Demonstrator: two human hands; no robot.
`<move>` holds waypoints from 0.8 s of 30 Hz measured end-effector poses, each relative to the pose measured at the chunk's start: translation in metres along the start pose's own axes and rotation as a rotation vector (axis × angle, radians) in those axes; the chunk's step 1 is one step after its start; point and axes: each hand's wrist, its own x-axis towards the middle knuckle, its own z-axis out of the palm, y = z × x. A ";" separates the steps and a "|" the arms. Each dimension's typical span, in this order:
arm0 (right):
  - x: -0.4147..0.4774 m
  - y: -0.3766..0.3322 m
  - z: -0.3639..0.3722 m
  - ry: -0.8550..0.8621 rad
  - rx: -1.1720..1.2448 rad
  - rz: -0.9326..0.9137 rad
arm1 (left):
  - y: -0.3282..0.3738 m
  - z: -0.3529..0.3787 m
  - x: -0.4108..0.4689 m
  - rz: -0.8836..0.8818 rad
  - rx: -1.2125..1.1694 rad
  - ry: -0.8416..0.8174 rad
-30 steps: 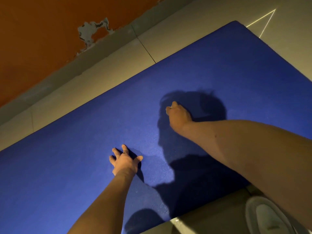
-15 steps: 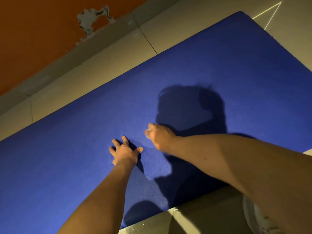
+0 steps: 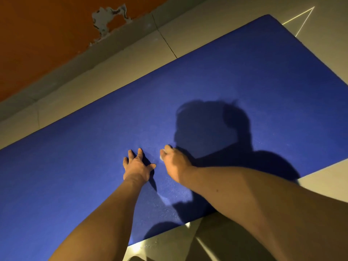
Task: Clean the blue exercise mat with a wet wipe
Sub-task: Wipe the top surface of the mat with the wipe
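No text, label, brand, number or sign can be read on the blue foam exercise mat [image 3: 226,76] or the pale floor tiles [image 3: 131,59].

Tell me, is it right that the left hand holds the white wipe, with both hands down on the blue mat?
No: the head view shows the white wipe in the right hand; the left hand holds nothing, fingers spread. Both hands are down on the blue mat.
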 end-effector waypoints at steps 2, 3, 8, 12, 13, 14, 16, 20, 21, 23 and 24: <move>-0.009 -0.005 0.004 -0.043 -0.032 -0.083 | -0.008 0.004 -0.009 0.023 -0.001 0.008; -0.009 -0.002 0.001 -0.024 -0.030 -0.091 | -0.011 0.008 -0.014 0.027 0.001 0.016; -0.006 0.048 -0.039 0.134 -0.040 0.064 | -0.011 0.028 -0.044 -0.029 0.004 0.025; -0.010 0.094 -0.062 0.206 -0.008 0.238 | -0.011 0.041 -0.061 -0.036 0.022 0.001; -0.011 0.096 -0.059 0.208 0.011 0.245 | -0.012 0.042 -0.063 -0.029 0.030 -0.006; -0.012 0.094 -0.055 0.220 0.028 0.245 | -0.013 0.042 -0.063 -0.023 0.042 -0.013; -0.015 0.084 -0.040 0.247 0.055 0.223 | -0.014 0.042 -0.062 -0.018 0.071 -0.021; -0.023 0.050 -0.010 0.214 0.060 0.080 | -0.013 0.043 -0.063 -0.024 0.078 -0.023; -0.027 0.038 -0.004 0.170 0.011 0.025 | -0.013 0.043 -0.063 -0.022 0.071 -0.021; -0.035 0.016 0.010 0.085 0.083 -0.037 | -0.013 0.042 -0.064 -0.023 0.074 -0.018; -0.038 0.005 0.018 0.059 0.080 -0.098 | -0.013 0.041 -0.065 -0.026 0.083 -0.018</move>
